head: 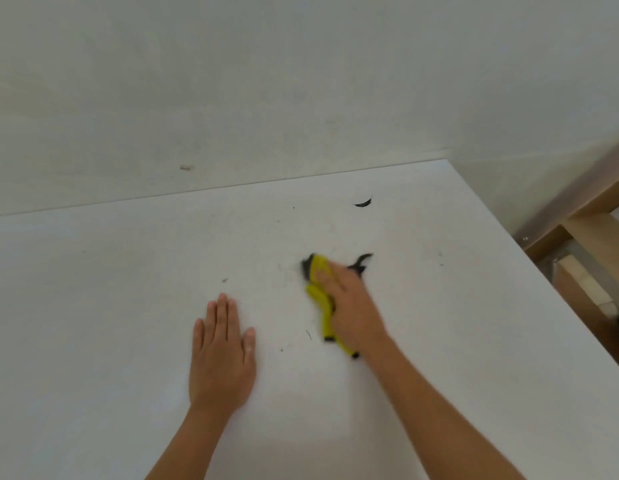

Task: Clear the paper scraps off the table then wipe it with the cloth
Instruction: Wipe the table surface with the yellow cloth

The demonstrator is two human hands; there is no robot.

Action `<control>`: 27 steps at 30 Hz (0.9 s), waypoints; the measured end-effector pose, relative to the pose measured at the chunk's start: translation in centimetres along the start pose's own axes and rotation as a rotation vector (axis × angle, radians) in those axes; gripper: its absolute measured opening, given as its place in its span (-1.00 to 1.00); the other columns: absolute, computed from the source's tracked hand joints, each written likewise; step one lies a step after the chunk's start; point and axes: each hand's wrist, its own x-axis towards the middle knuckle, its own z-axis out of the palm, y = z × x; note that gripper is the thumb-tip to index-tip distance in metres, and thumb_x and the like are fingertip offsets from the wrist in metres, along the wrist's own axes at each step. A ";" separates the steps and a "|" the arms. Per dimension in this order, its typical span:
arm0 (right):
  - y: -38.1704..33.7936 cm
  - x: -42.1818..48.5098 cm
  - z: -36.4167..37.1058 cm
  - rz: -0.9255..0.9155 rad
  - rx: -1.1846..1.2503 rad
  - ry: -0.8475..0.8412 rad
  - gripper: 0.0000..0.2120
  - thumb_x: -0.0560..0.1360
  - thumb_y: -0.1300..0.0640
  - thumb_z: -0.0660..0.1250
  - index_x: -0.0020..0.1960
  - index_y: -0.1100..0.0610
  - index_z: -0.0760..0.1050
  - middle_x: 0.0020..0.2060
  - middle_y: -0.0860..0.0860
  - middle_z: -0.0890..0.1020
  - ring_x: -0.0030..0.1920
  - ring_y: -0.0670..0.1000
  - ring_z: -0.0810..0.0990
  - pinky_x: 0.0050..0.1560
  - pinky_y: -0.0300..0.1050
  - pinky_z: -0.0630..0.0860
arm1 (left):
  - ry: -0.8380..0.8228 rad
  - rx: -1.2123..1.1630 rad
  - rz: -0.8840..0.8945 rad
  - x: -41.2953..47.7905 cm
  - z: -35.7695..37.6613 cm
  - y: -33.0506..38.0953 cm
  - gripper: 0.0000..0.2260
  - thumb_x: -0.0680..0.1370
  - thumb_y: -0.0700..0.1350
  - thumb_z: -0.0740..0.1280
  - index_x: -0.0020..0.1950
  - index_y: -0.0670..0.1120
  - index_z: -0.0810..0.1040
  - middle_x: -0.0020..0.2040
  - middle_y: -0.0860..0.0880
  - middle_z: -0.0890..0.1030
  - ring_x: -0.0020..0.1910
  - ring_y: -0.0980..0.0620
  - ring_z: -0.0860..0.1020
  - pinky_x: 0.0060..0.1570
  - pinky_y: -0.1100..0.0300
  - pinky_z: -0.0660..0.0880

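Two hands: our left hand (pixel 221 355) lies flat, fingers straight, on the table (pixel 93 306); our right hand (pixel 349 306) presses the cloth (pixel 317 270) flat, wiping. Next, probably, the dark scrap (pixel 363 203) at one o'clock.

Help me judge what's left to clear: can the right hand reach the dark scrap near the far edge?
Probably yes. The right hand presses the cloth, and only bare table lies between it and the far scrap; nothing blocks the way. The arm would need to stretch forward.
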 end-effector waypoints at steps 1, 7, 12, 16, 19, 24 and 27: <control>1.9 1.6 -0.6 0.098 -0.018 0.030 -0.62 0.53 0.06 0.24 0.24 0.27 0.52 0.23 0.20 0.55 0.21 0.19 0.54 0.31 0.06 0.41 | 0.006 -0.005 0.002 -0.1 0.1 0.0 -0.34 0.48 0.13 -0.25 0.47 -0.22 0.05 0.51 -0.10 0.07 0.50 0.00 0.03 0.39 0.17 -0.23; 1.5 4.4 -2.8 0.160 -0.108 -0.098 -0.50 0.52 0.34 0.12 0.44 0.12 0.27 0.47 0.11 0.23 0.48 0.11 0.16 0.47 -0.07 0.10 | 0.001 -0.060 -0.001 -0.2 -0.1 0.0 -0.38 0.46 0.16 -0.30 0.44 -0.14 -0.18 0.48 0.05 -0.13 0.46 0.15 -0.15 0.40 0.23 -0.31; -6.7 -3.2 1.8 -0.333 0.062 -0.226 -0.61 0.63 0.04 0.03 0.25 0.19 0.51 0.28 0.15 0.53 0.31 0.08 0.46 0.35 -0.04 0.39 | -0.002 0.002 0.006 0.1 -0.1 -0.3 -0.39 0.49 0.08 -0.19 0.47 -0.18 0.09 0.49 -0.05 0.10 0.45 0.08 0.03 0.38 0.27 -0.27; -3.8 0.9 2.5 -0.288 0.118 -0.151 -0.66 0.57 0.06 0.20 0.17 0.27 0.57 0.19 0.19 0.59 0.22 0.12 0.53 0.35 -0.07 0.38 | -0.029 0.026 -0.007 0.2 -0.4 -0.3 -0.45 0.54 0.03 -0.09 0.44 -0.22 0.22 0.45 -0.13 0.27 0.42 0.01 0.13 0.37 0.25 -0.22; 1.4 6.3 1.3 -0.001 -0.010 0.032 -0.64 0.54 0.05 0.25 0.17 0.29 0.57 0.16 0.23 0.60 0.16 0.17 0.56 0.34 -0.08 0.39 | -0.026 0.022 -0.011 0.1 -0.3 -0.3 -0.45 0.54 0.05 -0.09 0.45 -0.21 0.18 0.47 -0.11 0.24 0.44 0.02 0.15 0.38 0.25 -0.23; 1.8 9.8 -0.6 0.210 -0.062 -0.025 -0.63 0.55 0.23 0.13 0.34 0.22 0.41 0.33 0.19 0.42 0.34 0.23 0.36 0.38 -0.13 0.26 | -0.032 0.009 -0.013 0.1 -0.3 -0.4 -0.47 0.54 0.03 -0.06 0.44 -0.22 0.19 0.46 -0.11 0.26 0.47 0.02 0.14 0.39 0.23 -0.21; -3.9 7.1 1.1 0.044 0.069 -0.127 -0.55 0.53 0.33 0.11 0.41 0.21 0.31 0.40 0.09 0.31 0.42 0.02 0.23 0.48 -0.22 0.07 | -0.018 -0.003 -0.025 0.3 -0.1 -0.4 -0.48 0.52 0.01 -0.01 0.41 -0.24 0.27 0.42 -0.13 0.34 0.42 0.00 0.19 0.39 0.19 -0.15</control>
